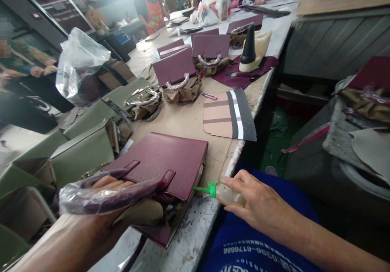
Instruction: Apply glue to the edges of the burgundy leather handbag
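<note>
A burgundy leather handbag (170, 154) lies on the near edge of the worktable, its plastic-wrapped handle (109, 196) toward me. My left hand (108, 181) reaches through under that handle and grips the bag's open end, its fingertips partly hidden. In my right hand (254, 192) is a squeeze bottle (227, 194) with pale contents and a green nozzle cap, fingers closed round it. The green nozzle tip is at the bag's right side edge; whether it touches cannot be made out. Brown lining bulges below the handle.
Green bag bodies (82, 150) crowd the left. Ahead lie mauve handbags (173, 66), a pink cutter (209, 96), a striped panel (228, 115) and a black-nozzled container (250, 52). The table edge (240, 150) runs along my right. Other people stand farther back and left.
</note>
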`<action>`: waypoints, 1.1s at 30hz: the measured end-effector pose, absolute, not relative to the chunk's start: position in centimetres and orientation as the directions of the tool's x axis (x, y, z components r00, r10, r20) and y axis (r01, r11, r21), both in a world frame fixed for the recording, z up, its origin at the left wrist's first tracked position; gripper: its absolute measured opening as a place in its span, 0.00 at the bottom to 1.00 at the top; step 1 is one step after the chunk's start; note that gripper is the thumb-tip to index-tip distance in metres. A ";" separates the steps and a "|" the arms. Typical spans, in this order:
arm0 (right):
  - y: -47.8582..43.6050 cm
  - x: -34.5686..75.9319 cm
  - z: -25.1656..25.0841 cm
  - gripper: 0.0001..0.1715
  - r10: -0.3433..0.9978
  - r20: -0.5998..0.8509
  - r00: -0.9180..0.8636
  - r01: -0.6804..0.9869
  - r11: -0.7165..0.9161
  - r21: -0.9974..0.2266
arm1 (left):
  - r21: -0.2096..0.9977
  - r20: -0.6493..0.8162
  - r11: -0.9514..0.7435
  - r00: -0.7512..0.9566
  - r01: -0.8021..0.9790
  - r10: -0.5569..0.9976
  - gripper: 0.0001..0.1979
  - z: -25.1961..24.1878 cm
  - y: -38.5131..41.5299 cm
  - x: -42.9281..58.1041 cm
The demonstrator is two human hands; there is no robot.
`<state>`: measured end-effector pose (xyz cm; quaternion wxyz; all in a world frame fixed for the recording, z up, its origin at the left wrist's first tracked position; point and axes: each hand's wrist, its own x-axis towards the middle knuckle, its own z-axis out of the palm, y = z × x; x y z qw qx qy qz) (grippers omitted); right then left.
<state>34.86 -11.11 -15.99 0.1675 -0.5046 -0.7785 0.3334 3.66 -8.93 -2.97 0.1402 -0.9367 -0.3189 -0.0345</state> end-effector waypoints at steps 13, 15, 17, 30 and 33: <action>-12.4 34.6 -14.7 0.28 0.874 -0.138 -0.466 0.635 0.221 -0.740 | -0.060 0.091 -0.586 0.589 0.808 0.803 0.22 -4.3 -10.5 2.9; -12.6 34.6 -14.4 0.28 0.868 -0.147 -0.474 0.633 0.220 -0.742 | -0.075 0.100 -0.576 0.581 0.814 0.808 0.22 -4.3 -10.6 3.0; -12.8 34.5 -14.2 0.29 0.867 -0.140 -0.479 0.626 0.225 -0.747 | -0.069 0.094 -0.565 0.569 0.822 0.817 0.22 -4.4 -10.6 3.2; -13.7 33.9 -13.9 0.36 0.869 -0.047 -0.492 0.585 0.290 -0.758 | -0.099 0.056 -0.578 0.585 0.810 0.809 0.22 -3.8 -10.3 3.9; -14.1 33.9 -13.9 0.38 0.866 0.018 -0.500 0.577 0.349 -0.738 | -0.078 0.044 -0.579 0.583 0.812 0.811 0.22 -3.6 -10.3 4.1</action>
